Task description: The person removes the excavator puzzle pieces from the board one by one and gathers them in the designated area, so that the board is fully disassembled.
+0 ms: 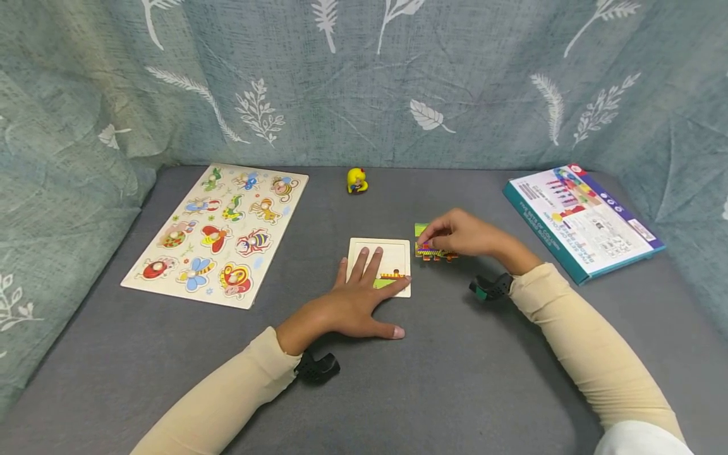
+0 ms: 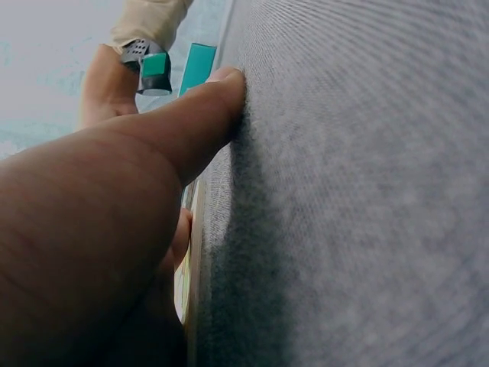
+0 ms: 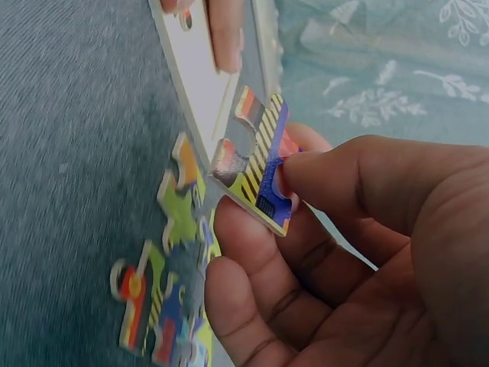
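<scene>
My left hand lies spread over a small square wooden puzzle tray, its fingers straight across the frame. One green and orange jigsaw piece sits in the tray's lower right corner, partly covered by a finger. To the right of the tray, my right hand pinches a jigsaw piece between thumb and fingers; it has yellow and black stripes on purple. Several loose jigsaw pieces lie on the table under that hand, partly hidden by it in the head view.
A large wooden board with insect pictures lies at the left. A small yellow toy figure stands at the back, and a teal and white box lies at the right. A patterned curtain hangs behind the grey table.
</scene>
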A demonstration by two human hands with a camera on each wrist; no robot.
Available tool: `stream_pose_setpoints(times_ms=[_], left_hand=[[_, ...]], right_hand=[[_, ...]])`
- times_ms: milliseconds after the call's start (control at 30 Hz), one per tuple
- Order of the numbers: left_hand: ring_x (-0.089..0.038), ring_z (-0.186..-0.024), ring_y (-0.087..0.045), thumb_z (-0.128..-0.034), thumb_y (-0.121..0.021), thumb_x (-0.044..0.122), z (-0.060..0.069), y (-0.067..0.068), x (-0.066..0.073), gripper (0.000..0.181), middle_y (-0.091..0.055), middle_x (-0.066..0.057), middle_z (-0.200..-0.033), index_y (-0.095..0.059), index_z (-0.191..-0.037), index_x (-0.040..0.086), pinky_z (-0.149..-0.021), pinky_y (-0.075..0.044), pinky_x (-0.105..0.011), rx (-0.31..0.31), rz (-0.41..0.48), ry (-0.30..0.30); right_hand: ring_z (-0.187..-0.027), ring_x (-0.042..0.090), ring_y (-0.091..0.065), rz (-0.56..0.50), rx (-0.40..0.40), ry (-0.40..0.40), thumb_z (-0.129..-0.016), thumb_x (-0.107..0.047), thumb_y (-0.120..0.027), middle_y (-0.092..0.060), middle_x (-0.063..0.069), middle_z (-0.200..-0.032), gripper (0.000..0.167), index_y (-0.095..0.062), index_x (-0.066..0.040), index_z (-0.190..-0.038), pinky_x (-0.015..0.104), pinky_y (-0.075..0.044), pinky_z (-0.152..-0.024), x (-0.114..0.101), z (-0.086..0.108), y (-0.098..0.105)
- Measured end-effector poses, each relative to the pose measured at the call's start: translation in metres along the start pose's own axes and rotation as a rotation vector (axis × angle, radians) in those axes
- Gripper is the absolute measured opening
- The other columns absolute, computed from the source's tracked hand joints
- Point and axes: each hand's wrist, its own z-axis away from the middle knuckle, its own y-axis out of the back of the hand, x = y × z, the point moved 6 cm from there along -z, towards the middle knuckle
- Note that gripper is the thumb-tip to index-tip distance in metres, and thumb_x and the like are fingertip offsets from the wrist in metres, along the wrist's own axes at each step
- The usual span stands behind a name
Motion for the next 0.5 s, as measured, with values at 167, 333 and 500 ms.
stream_pose_setpoints(times_ms=[167,333,500], left_hand=[[-0.032,-0.14,0.029,-0.0823,-0.057,0.072,0.0,0.0,-0.001,0.089,0.024,-0.013,-0.158,-0.018,-0.155,0.041,-0.107,0.015,-0.059,0.0,0.003,0.002],[-0.032,-0.14,0.029,-0.0818,-0.057,0.073,0.0,0.0,-0.001,0.089,0.024,-0.013,-0.158,-0.018,-0.155,0.041,-0.107,0.015,-0.059,-0.001,0.004,0.005],[-0.032,-0.14,0.029,-0.0814,-0.057,0.073,0.0,0.0,-0.001,0.089,0.024,-0.012,-0.158,-0.018,-0.155,0.043,-0.107,0.015,-0.059,-0.004,0.009,0.01]], right_hand=[[-0.059,0.011,-0.044,0.011,0.006,-0.019,-0.094,-0.001,-0.056,-0.069,0.007,-0.089,0.02,-0.073,0.001,-0.104,0.027,-0.037,-0.055,0.008,0.007,0.005],[-0.062,0.011,-0.047,0.019,0.017,-0.014,-0.094,0.0,-0.056,-0.07,0.008,-0.091,0.02,-0.073,0.002,-0.104,0.027,-0.04,-0.058,0.012,0.015,0.009],[-0.069,0.013,-0.052,0.036,0.029,-0.031,-0.095,0.001,-0.055,-0.071,0.011,-0.102,0.021,-0.074,0.001,-0.105,0.031,-0.046,-0.067,0.02,0.022,0.017]])
